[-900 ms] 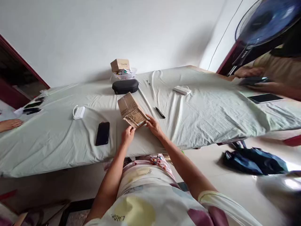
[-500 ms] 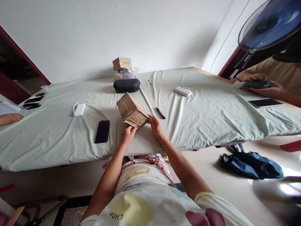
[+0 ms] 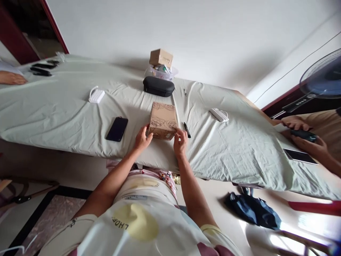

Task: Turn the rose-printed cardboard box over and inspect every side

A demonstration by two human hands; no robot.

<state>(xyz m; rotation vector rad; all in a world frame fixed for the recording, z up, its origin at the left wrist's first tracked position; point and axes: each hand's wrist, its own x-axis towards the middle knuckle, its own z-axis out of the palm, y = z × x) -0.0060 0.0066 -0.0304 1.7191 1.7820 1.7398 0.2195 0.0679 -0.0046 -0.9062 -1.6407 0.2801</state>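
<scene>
A cardboard box (image 3: 163,115) with black scribbled lines on its top and front sits level on the cloth in front of me. My left hand (image 3: 144,138) grips its front left corner, the thumb against the front face. At the front right corner, the fingers of my right hand (image 3: 181,141) are bent and pinch the box's edge. A black marker (image 3: 187,130) lies just to the right of the box, close to my right hand. To the left of my left hand lies a dark phone (image 3: 117,129).
Behind the box are a black case (image 3: 158,86) and a plastic tub (image 3: 170,75) topped by another carton (image 3: 161,57). White power banks (image 3: 97,96) lie left and right. A person's hands (image 3: 306,133) hold a dark object at right; another hand (image 3: 12,77) rests far left.
The box has gone from tilted to lying flat on the cloth, its scribbled top facing up. Both hands have shifted along its front corners. My view has turned and tilted.
</scene>
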